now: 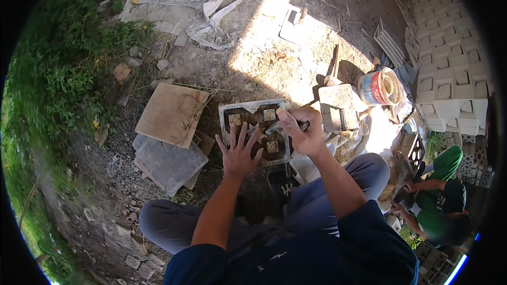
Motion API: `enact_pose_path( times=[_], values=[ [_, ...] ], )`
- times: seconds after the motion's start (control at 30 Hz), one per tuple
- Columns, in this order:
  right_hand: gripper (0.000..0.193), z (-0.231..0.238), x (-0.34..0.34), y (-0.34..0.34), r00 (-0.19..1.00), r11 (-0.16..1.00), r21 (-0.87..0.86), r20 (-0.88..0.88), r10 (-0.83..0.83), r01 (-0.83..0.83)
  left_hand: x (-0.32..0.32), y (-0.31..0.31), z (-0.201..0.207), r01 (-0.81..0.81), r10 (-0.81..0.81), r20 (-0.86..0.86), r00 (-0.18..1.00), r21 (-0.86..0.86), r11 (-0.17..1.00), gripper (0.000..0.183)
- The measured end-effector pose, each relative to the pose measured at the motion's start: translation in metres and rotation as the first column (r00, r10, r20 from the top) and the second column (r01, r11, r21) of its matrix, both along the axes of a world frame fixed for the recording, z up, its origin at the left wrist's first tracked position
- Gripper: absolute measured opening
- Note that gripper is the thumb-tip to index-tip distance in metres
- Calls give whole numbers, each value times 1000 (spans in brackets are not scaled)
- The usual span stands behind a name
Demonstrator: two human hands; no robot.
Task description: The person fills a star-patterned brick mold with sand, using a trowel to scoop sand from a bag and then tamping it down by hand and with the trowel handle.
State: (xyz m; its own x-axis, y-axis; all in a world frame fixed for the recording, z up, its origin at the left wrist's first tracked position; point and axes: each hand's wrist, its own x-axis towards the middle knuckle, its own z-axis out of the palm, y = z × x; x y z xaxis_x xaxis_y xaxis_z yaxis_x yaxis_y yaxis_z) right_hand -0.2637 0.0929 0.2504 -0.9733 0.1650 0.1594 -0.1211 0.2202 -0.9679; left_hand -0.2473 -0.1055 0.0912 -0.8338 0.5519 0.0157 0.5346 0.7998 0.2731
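Observation:
In front of me lies a square, light-rimmed mold tray (pixel 289 150) with a dark inside and several small square blocks (pixel 272 146) in it. My left hand (pixel 240 153) reaches over its near left part, palm down, fingers spread, holding nothing. Whether the fingertips touch the tray's contents, I cannot tell. Closed round a dark handle, my right hand (pixel 306 131) is at the tray's right edge. The handle belongs to a hand tool (pixel 272 126) with a curved metal neck, which looks like a small trowel. Its working end points left over the tray, between my hands.
Stacked boards (pixel 173 113) lie left of the tray. To the right are a square block mold (pixel 338 108), a paint bucket (pixel 377 87) and plastic sheeting (pixel 311 166). Pale blocks form a wall (pixel 449 58) at far right. Another person (pixel 441 200) crouches at lower right.

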Motion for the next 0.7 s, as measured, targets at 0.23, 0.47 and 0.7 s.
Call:
enact_pose_path(
  times=[0.23,0.47,0.7],
  values=[
    [43,5,23,6,985,999,21,-169,30,-27,1,-2,4,242,-242,69,968,5,970,92],
    [36,-3,11,2,997,998,-50,-67,40,-44,3,-5,-3,202,-203,128,971,19,979,101],
    [5,-6,3,33,910,936,113,-221,350,-333,-11,-2,-9,183,-183,80,980,12,983,102]
  ],
)
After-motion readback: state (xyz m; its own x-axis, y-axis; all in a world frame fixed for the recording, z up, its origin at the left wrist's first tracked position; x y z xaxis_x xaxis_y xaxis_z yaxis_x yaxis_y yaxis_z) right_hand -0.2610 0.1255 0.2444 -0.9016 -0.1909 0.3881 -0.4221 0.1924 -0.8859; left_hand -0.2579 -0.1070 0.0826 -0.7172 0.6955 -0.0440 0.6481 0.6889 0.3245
